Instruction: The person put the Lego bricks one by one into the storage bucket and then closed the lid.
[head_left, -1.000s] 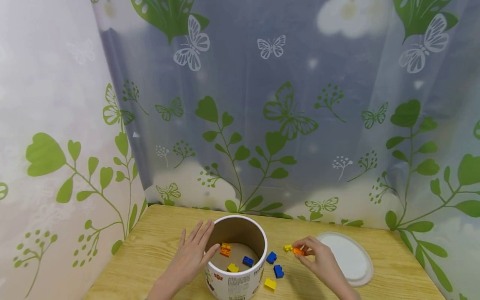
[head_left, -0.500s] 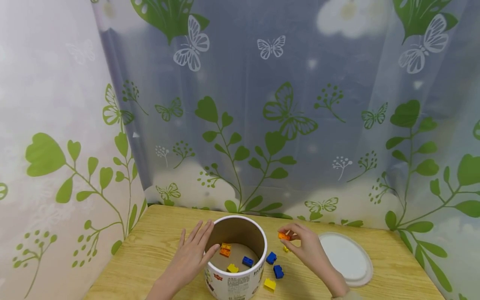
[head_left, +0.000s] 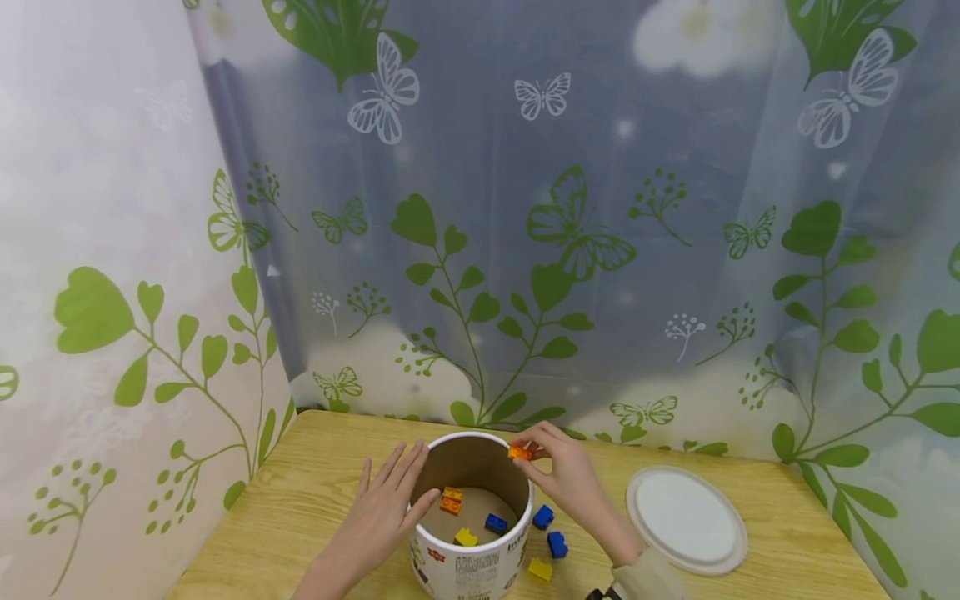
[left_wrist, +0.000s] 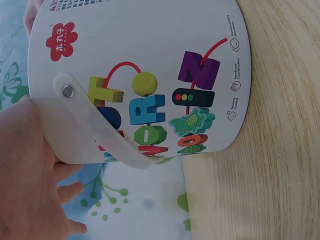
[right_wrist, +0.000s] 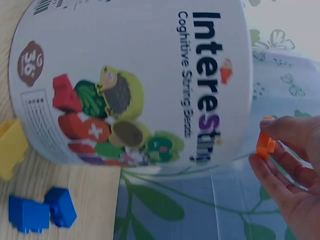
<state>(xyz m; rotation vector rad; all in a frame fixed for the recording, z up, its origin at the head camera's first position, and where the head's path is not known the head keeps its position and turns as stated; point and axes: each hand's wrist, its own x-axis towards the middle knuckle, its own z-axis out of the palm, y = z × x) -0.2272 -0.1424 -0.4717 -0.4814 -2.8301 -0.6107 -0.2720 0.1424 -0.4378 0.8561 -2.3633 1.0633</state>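
Observation:
My right hand (head_left: 566, 471) pinches an orange toy brick (head_left: 519, 452) between thumb and fingers at the right side of the rim of a white cardboard bucket (head_left: 487, 571). In the right wrist view the same orange brick (right_wrist: 265, 142) shows beside the bucket wall. With straight fingers, my left hand (head_left: 386, 504) rests against the bucket's left rim. Inside the bucket lie orange bricks (head_left: 451, 505), a blue brick (head_left: 496, 523) and a yellow brick (head_left: 466, 537). A pale handle strap (left_wrist: 97, 117) hangs on its side in the left wrist view.
Right of the bucket, two blue bricks (head_left: 557, 544) and a yellow brick (head_left: 540, 571) lie on the wooden table (head_left: 337, 446). Farther right is a round white lid (head_left: 686, 521). A printed curtain (head_left: 480, 292) hangs behind the table.
My right hand has carried the orange brick left and up from the tabletop to the bucket's rim. A yellow brick near its start is now hidden. My left hand stays in place.

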